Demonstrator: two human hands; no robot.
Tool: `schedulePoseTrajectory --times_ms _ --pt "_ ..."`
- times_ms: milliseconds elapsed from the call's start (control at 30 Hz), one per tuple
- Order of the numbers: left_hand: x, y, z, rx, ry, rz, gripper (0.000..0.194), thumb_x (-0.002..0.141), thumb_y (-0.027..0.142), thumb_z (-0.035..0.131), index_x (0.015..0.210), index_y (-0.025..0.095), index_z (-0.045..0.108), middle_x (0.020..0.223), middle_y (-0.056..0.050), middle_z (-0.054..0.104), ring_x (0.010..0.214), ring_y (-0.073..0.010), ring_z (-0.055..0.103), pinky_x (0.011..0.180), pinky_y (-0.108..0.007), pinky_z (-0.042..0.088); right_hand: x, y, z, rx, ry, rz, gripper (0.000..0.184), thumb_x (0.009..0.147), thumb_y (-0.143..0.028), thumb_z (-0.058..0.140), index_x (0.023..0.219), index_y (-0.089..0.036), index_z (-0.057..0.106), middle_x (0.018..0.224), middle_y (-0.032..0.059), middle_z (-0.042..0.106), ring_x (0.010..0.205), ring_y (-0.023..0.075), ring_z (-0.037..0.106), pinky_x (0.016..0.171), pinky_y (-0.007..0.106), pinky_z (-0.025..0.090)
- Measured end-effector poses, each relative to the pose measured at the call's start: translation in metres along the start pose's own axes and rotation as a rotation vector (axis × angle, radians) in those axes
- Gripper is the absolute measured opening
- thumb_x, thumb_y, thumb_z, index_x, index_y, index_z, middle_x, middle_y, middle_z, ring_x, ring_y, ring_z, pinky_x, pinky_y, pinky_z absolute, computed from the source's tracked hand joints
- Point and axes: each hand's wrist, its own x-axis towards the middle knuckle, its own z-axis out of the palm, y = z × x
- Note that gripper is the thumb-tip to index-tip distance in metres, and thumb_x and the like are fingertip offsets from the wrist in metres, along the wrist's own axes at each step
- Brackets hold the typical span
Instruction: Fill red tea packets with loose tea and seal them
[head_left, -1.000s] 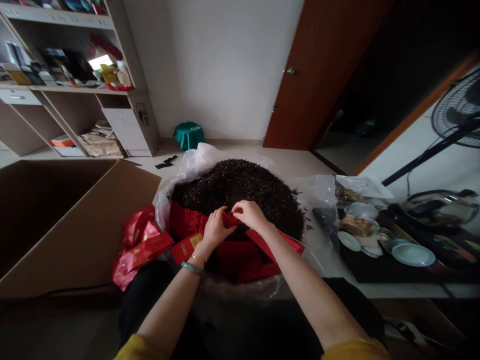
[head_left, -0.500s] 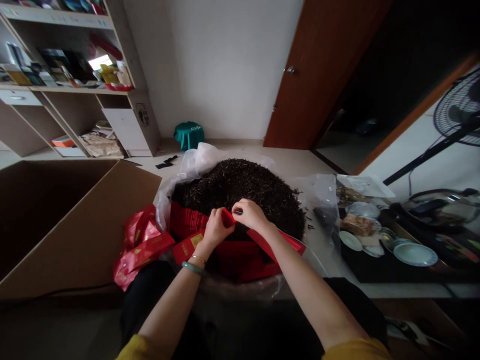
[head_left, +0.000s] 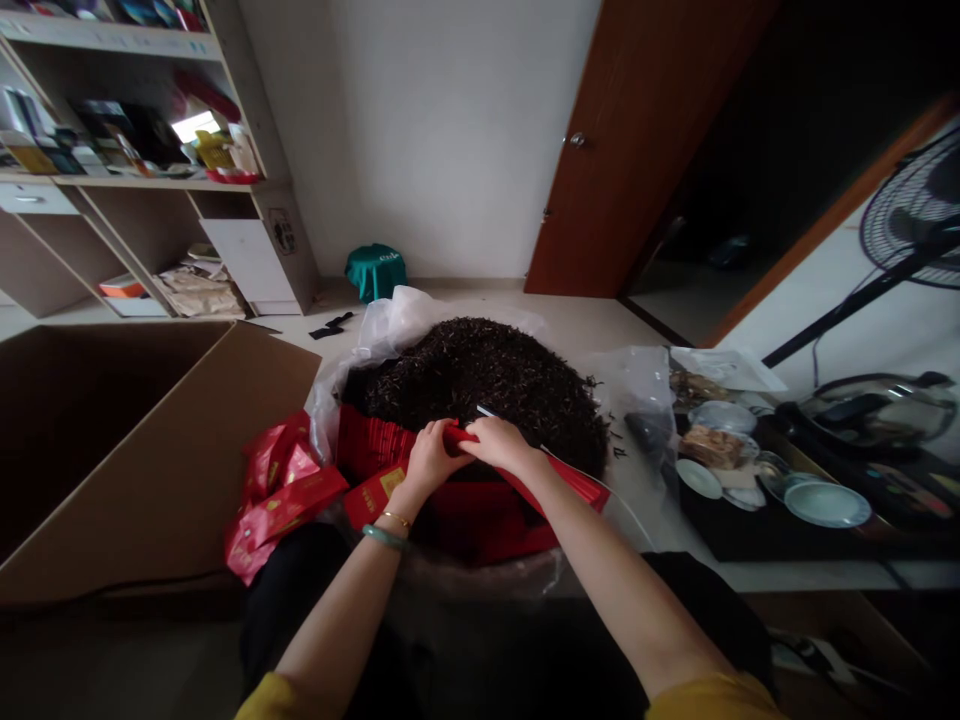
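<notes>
Over a plastic-lined heap of dark loose tea leaves (head_left: 495, 360), my left hand (head_left: 433, 458) is closed on a small red packet (head_left: 454, 435), its upper part showing between my hands. My right hand (head_left: 499, 443) is closed against the packet's right side. From its knuckles a thin, pale, shiny tool (head_left: 487, 411) sticks out; the rest of it is hidden in the fingers. Below my left hand lies a red packet with a gold print (head_left: 379, 494). A row of red packets (head_left: 371, 440) stands to the left on the leaves, and more red packets (head_left: 570, 480) lie under my right forearm.
Filled glossy red pouches (head_left: 281, 485) are piled at the left by an open cardboard box (head_left: 187, 450). At the right, a low table holds a pale bowl (head_left: 827, 503), a small dish (head_left: 699, 479) and a glass-lidded pan (head_left: 877, 415). A fan (head_left: 915, 210) stands behind it.
The packet's mouth showed wide half a second ago and looks narrower now. My right hand has turned and lowered onto the packet, and the thin tool now points up and away.
</notes>
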Motion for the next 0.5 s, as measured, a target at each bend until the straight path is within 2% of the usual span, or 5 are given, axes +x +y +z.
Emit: schedulePoseTrajectory --times_ms 67,133,300,400,500 --pt "0.001 -0.001 0.000 -0.016 -0.027 -0.018 0.054 0.059 0.032 0.079 0.105 0.017 0.056 0.094 -0.006 0.062 0.087 -0.0233 0.060 0.079 -0.038 0.050 0.001 0.004 0.000 0.050 0.090 -0.003 0.021 0.085 -0.029 0.055 0.098 -0.023 0.070 0.094 0.0057 0.072 0.087 0.0207 0.065 0.073 0.026 0.044" --pt "0.002 -0.002 0.001 -0.041 -0.039 -0.046 0.052 0.059 0.031 0.079 0.103 0.018 0.056 0.088 -0.003 0.063 0.083 -0.0214 0.061 0.077 -0.036 0.050 0.003 0.008 0.001 0.091 0.117 -0.049 0.023 0.085 -0.025 0.054 0.102 -0.025 0.069 0.097 0.0038 0.071 0.088 0.0191 0.065 0.074 0.024 0.043" --pt "0.001 -0.001 0.004 -0.054 0.013 -0.067 0.057 0.058 0.026 0.078 0.109 0.018 0.053 0.091 -0.004 0.063 0.087 -0.0225 0.062 0.078 -0.037 0.051 0.009 0.005 0.012 0.127 0.041 -0.115 0.024 0.088 -0.026 0.049 0.080 -0.020 0.071 0.088 0.0050 0.070 0.083 0.0162 0.063 0.073 0.023 0.043" --pt "0.000 -0.001 0.003 -0.067 0.066 -0.049 0.054 0.061 0.021 0.072 0.110 0.017 0.051 0.101 -0.008 0.060 0.091 -0.0230 0.061 0.078 -0.037 0.052 0.012 0.001 0.016 0.280 0.029 -0.020 0.031 0.092 -0.030 0.044 0.080 -0.017 0.069 0.086 0.0069 0.069 0.077 0.0143 0.065 0.070 0.021 0.045" --pt "0.001 0.000 0.003 -0.100 0.080 -0.049 0.055 0.061 0.017 0.068 0.113 0.019 0.048 0.105 -0.008 0.059 0.094 -0.0224 0.060 0.077 -0.035 0.053 0.015 0.003 0.016 0.438 -0.070 0.121 0.039 0.095 -0.033 0.036 0.078 -0.014 0.065 0.074 0.0076 0.069 0.053 0.0118 0.062 0.055 0.020 0.046"
